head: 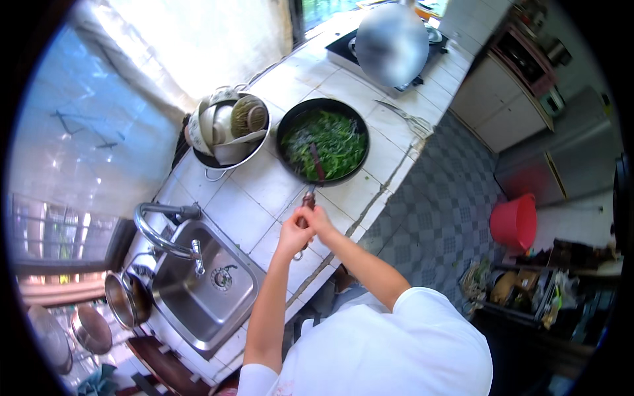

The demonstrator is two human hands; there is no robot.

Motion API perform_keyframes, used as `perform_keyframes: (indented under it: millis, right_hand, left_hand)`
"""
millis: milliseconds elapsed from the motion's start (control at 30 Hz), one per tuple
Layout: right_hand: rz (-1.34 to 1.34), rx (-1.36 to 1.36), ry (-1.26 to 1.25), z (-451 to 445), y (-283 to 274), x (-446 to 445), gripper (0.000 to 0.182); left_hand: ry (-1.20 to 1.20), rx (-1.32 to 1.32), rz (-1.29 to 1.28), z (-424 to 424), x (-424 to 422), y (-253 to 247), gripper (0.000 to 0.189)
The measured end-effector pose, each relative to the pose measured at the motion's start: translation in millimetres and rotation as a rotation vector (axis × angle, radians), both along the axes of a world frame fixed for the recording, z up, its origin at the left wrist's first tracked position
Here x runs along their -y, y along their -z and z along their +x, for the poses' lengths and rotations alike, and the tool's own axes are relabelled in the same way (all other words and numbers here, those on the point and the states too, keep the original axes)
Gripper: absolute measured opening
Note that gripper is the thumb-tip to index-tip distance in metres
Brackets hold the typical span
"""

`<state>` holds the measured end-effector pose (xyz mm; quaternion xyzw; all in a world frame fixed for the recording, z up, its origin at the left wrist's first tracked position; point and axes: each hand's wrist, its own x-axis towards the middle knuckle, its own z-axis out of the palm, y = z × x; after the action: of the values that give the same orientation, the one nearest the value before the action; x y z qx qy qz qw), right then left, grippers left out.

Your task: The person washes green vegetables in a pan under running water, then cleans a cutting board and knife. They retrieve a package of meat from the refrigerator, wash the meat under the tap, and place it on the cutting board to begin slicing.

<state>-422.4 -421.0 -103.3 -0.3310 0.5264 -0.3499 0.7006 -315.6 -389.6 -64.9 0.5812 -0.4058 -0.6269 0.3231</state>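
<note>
A dark frying pan with a long brown handle rests on the white tiled counter in front of me. Leafy greens in liquid fill it, and a dark reddish-brown strip, perhaps a utensil, lies over them near the handle. Both hands are closed around the pan's handle. My left hand grips nearer the handle's end, and my right hand overlaps it from the right side. The metal ring at the handle's tip shows below my hands.
Left of the pan, stacked bowls fill a metal basin. A slotted turner lies near the counter's right edge. Behind stands a stove, largely covered by a blurred round shape. The steel sink with curved faucet is at left.
</note>
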Motion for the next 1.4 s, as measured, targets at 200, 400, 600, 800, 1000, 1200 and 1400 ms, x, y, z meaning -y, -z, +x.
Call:
perform_keyframes:
  millis: [200,400,600,800,1000,1200,1400]
  right_hand:
    - [-0.045,0.140,0.064,-31,-12,77,0.024]
    - [0.003,-0.063,-0.046,-37,-20,164,0.032]
    - [-0.136,-0.257,-0.159,-15,-8,226,0.050]
    - [0.012,0.097,0.050,1,-7,202,0.034]
    - [0.209,-0.146,-0.010,-5,46,69,0.010]
    - [0.227,-0.308,-0.338,90,45,-85,0.011]
    - [-0.158,-0.209,-0.864,239,-24,-216,0.011]
  left_hand:
    - [-0.374,0.070,-0.191,-17,-24,-18,0.044]
    - [-0.530,0.592,-0.035,44,-151,15,0.019]
    - [-0.692,0.728,0.186,80,-281,19,0.017]
    - [-0.959,0.932,0.256,99,-396,9,0.015]
    - [-1.785,0.191,0.117,148,-537,33,0.018]
    - [-2.011,-0.770,-0.359,234,-632,12,0.039]
    - [-1.727,-1.014,-0.416,279,-641,11,0.033]
